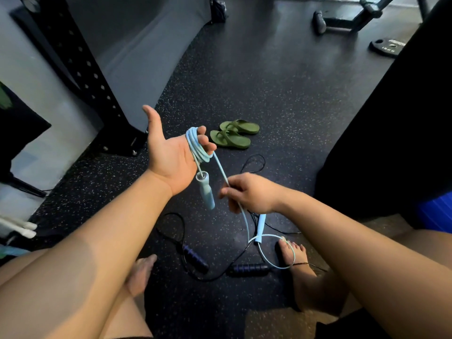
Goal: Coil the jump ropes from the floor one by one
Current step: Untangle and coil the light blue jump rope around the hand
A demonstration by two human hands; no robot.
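My left hand [168, 152] is held palm up, thumb out, with several loops of the light blue jump rope [197, 146] wound round its curled fingers. One blue handle [206, 190] dangles below that hand. My right hand [247, 193] pinches the loose cord a little lower and to the right. From there the cord drops to the floor, where the other blue handle [260, 227] lies, and loops over my right foot [297, 263]. A black jump rope with dark purple handles [195, 259] [249, 268] lies uncoiled on the floor between my feet.
Green sandals [234, 134] sit on the speckled rubber floor beyond my hands. A black rack upright [80, 69] stands at the left, a weight plate [387, 46] and a machine base [342, 20] at the far right. A dark bag or post fills the right side.
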